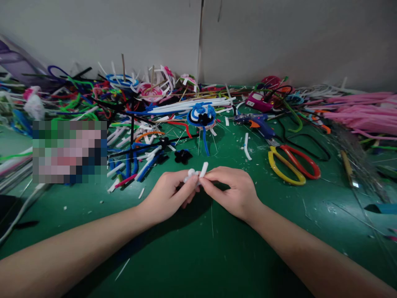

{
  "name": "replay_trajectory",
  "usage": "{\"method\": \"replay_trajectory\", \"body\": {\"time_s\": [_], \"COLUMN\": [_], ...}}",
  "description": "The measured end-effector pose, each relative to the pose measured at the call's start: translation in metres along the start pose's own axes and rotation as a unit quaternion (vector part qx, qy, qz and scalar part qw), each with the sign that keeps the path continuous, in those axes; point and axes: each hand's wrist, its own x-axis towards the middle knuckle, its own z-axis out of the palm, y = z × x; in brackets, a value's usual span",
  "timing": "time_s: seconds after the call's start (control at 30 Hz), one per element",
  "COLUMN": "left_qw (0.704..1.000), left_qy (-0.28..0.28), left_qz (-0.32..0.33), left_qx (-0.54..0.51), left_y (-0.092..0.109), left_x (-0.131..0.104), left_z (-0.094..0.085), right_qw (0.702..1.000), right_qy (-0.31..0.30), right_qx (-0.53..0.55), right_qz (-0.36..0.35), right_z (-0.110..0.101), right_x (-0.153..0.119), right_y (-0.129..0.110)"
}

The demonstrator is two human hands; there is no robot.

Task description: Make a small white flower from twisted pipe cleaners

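Note:
Both hands meet over the green table, fingertips pinched close together around a white pipe cleaner (pixel 204 169). My left hand (pixel 173 191) is closed on the looped, curled part of it. With thumb and forefinger, my right hand (pixel 232 188) pinches it near the short straight end that sticks up. Just beyond lies a black pipe-cleaner flower (pixel 182 156). Farther back sits a blue, white and black pipe-cleaner piece (pixel 202 116) with a blue stem. The fingers partly hide the white piece.
Scissors (pixel 287 163) with yellow and red handles and a blue glue gun (pixel 259 126) lie to the right. Cut pipe cleaners (pixel 133 161) are heaped at left. Pink pipe cleaners (pixel 362 114) are piled at far right. A grey wall (pixel 124 33) stands behind.

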Motion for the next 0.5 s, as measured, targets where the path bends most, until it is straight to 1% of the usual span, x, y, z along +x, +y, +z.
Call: {"method": "replay_trajectory", "body": {"time_s": [0.33,0.5], "left_qw": [1.0,1.0], "left_qy": [-0.021,-0.025], "left_qz": [0.013,0.016], "left_qx": [0.004,-0.001], "left_y": [0.0004,-0.0005], "left_x": [-0.0005,0.0009], "left_z": [0.0002,-0.0002], "right_qw": [1.0,0.999], "right_qy": [0.003,-0.008], "right_qx": [0.019,0.006], "right_qz": [-0.02,-0.031], "right_z": [0.0014,0.0021], "right_x": [-0.0012,-0.0015], "right_y": [0.0005,-0.0002]}}
